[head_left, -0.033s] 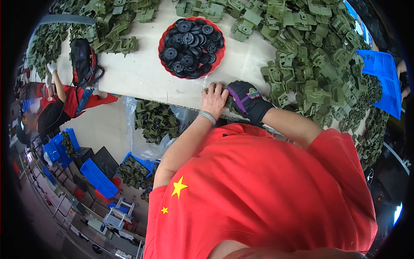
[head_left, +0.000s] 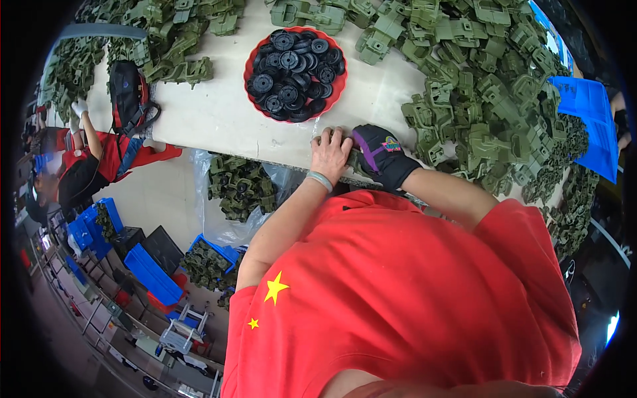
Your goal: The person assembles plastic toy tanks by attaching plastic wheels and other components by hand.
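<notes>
Bare left hand (head_left: pixel 330 154) and gloved right hand (head_left: pixel 381 154) are pressed tog. on a small green part (head_left: pixel 353 161) at table edge (head_left: pixel 219 126); fingers curled over it (grip unclear). Beyond: red tray (head_left: pixel 251 64) w/ black discs (head_left: pixel 292 66), green parts pile (head_left: pixel 491 86).

Red star-marked shirt (head_left: pixel 411 298) — black-purple glove (head_left: pixel 381 154), wristband (head_left: pixel 320 180)

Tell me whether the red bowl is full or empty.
Full: the red bowl is heaped with black round discs that cover its bottom.
</notes>
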Motion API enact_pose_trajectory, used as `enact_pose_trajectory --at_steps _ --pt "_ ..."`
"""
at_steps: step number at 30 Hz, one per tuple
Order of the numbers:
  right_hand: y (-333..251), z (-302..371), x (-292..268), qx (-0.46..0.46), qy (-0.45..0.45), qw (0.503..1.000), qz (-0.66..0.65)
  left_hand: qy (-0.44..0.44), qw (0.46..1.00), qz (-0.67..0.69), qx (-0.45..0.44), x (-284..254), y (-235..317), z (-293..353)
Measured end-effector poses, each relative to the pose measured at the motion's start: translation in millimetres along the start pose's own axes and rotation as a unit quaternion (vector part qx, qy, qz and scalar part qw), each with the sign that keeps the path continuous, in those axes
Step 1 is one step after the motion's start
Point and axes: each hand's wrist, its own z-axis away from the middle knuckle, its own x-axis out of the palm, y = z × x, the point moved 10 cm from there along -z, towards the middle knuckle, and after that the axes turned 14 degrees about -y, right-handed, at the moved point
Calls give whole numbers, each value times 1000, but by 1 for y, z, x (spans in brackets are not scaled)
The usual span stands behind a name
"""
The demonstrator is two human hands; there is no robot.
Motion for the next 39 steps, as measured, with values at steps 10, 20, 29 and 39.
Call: enact_pose_trajectory --at_steps 10,20,29,39 --pt "5 -9 2 -27 -32 999 13 10 1000 0 10 -10 2 1" --pt "-20 -23 -65 -52 158 984 -59 -51 998 -16 18 -37 -8 14" --pt "-11 -127 -91 5 202 977 -65 165 937 293 -93 -28 -32 103" --pt "-28 -123 -91 -36 227 972 -38 44 716 672 -183 109 -52 83"
